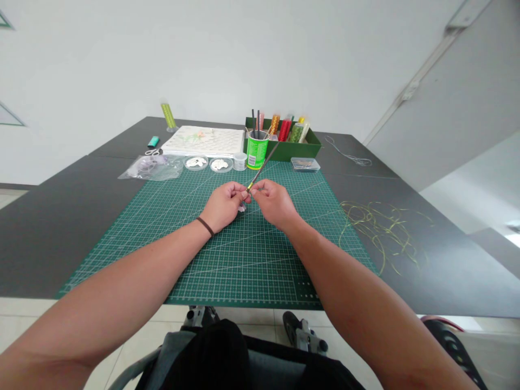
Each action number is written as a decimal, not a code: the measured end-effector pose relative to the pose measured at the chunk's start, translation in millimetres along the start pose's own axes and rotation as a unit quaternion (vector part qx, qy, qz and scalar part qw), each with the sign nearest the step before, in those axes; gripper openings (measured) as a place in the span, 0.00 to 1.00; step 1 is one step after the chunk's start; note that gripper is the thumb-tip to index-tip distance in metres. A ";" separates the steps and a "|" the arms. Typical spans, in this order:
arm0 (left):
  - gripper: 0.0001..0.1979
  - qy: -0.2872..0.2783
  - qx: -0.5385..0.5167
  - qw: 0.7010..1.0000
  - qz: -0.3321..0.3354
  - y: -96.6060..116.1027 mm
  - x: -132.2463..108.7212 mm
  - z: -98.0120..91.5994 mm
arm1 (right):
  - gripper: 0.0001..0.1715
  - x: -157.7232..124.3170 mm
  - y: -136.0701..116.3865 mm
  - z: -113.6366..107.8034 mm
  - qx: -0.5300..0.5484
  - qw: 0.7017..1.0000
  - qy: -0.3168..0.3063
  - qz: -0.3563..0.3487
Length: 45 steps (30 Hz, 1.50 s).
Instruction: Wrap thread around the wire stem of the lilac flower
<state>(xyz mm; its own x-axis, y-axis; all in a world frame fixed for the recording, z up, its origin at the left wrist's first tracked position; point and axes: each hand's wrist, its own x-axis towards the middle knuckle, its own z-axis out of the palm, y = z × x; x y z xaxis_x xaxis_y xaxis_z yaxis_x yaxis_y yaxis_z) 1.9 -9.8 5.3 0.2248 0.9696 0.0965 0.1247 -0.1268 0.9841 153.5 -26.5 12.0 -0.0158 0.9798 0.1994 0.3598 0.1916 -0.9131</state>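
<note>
My left hand [225,205] and right hand [275,205] pinch the stick [265,164] at its yellow band [249,186], the right hold, I judge, for something light, stiff and apt to roll.

The cutting mat [244,260] is green, ruled with a white grid and diagonal lines; the tabletop [44,233] is dark grey. The thin stick [265,164] is dark, with bright yellow low down. The can [260,146] is bright green, its barcode [252,160] striped black on white. The open box [284,151] is dark green, the tangled thread [368,218] yellow-green, the wristband [205,226] dark brown, the wall [203,59] white
</note>
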 end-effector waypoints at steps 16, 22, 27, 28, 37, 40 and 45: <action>0.08 -0.034 -0.060 0.998 -0.008 1.7 0.0 -2.6 | 0.06 0.9 -1.1 -1.1 0.091 0.995 -0.008 0.047; 0.13 -0.067 -0.129 0.989 -0.016 0.1 1.2 -3.6 | 0.06 3.0 1.2 -1.2 0.153 0.986 -0.010 0.071; 0.15 -0.128 -0.221 0.965 -0.067 2.3 0.3 -7.4 | 0.10 -0.4 -3.8 -5.5 0.199 0.974 -0.065 0.084; 0.15 -0.143 -0.237 0.958 -0.078 2.8 0.1 -8.5 | 0.12 -1.3 -5.2 -6.7 0.209 0.971 -0.084 0.084; 0.13 -0.193 -0.297 0.923 -0.150 3.3 0.4 -15.0 | 0.09 -1.5 -1.5 -7.4 0.213 0.970 -0.094 0.062; 0.12 -0.214 -0.327 0.905 -0.170 5.2 -0.7 -16.7 | 0.13 -2.5 0.2 -6.8 0.237 0.964 -0.107 0.062; 0.12 -0.242 -0.346 0.890 -0.174 8.1 -3.6 -16.6 | 0.21 -4.6 -0.8 -5.5 0.269 0.953 -0.119 0.075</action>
<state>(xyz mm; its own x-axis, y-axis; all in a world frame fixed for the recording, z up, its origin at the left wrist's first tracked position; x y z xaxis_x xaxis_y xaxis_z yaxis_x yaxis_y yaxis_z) -14.0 -10.9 15.4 0.6993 0.7006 -0.1418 -0.3201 0.4843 0.8142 158.5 -31.5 13.8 -0.2350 0.9717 0.0252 -0.1539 -0.0116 -0.9880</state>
